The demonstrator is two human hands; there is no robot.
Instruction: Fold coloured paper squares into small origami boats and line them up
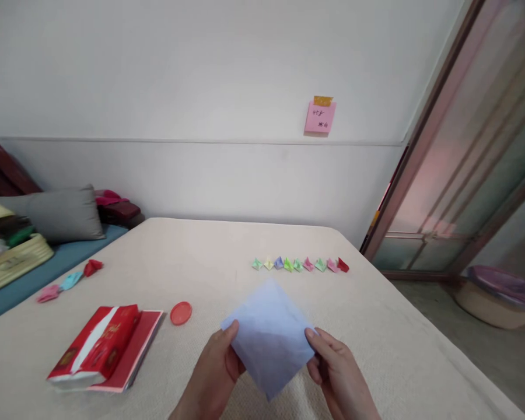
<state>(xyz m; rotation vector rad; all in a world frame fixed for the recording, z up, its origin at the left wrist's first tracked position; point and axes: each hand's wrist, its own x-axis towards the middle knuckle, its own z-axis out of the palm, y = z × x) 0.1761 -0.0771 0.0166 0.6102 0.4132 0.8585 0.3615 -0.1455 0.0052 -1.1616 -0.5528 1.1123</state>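
Note:
A square sheet of light blue paper (272, 338) is held up in front of me, turned so one corner points away and one toward me. My left hand (221, 364) pinches its left corner, thumb on top. At the opposite corner, my right hand (335, 364) grips the sheet between thumb and fingers. Beyond the paper, a row of small folded paper pieces (298, 265) in green, yellow, blue, pink and red stands on the cloth-covered table (192, 251). A round red lid (181, 313) lies to the left of my left hand.
At the left, a red tissue pack (100, 344) rests on a red book (142, 338). Crumpled pink, blue and red pieces (72, 280) lie near the table's left edge. A grey cushion (61, 213) is behind them. A pink note (320, 118) is taped to the wall. A basin (499, 297) stands right.

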